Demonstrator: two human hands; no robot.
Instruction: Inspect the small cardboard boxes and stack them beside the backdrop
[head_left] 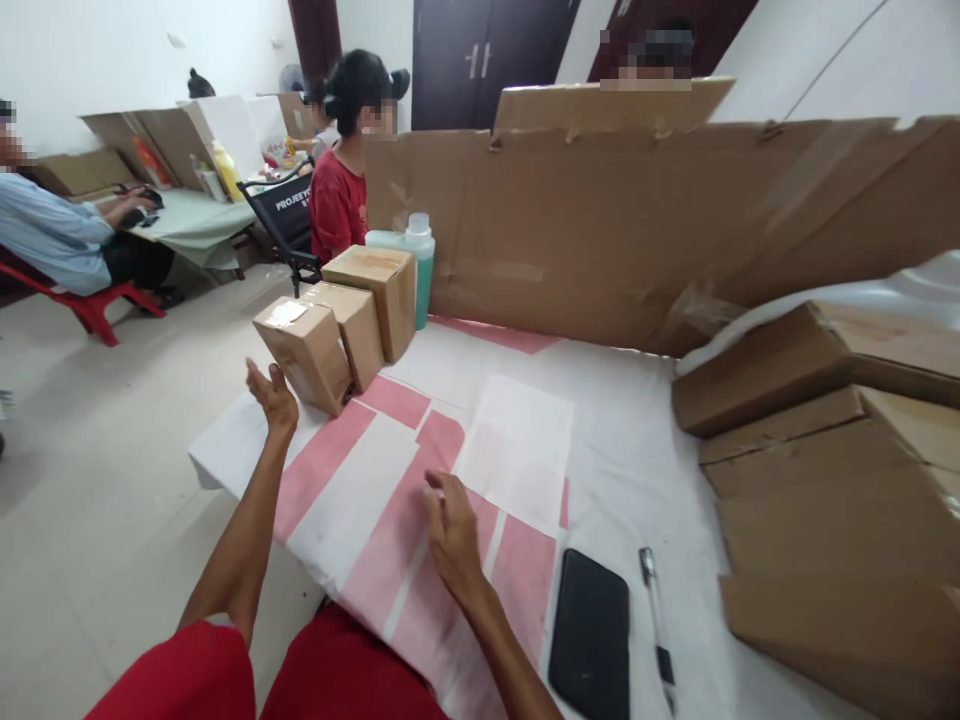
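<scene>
My left hand (274, 398) is raised at the table's left edge, its fingers spread and nothing in them. It is closest to the nearest of three cardboard boxes, a small brown carton (309, 355) with a white label on top. Behind that carton stand a middle box (358, 325) and a taller box (390, 290) in a row. Over the pink and white tablecloth (390, 510) hovers my right hand (452, 525), fingers loosely bent and apart, holding nothing. Just beyond it lies a blank white sheet of paper (517, 440). A black phone (590, 632) and a pen (657, 625) rest to its right.
A teal liquid bottle (421, 268) stands behind the boxes. A tall cardboard partition (585, 240) crosses the table's back. Large cartons (825, 510) stack up on the right. A person in red (341, 190) sits beyond the partition; another person (52, 225) sits at the far left table.
</scene>
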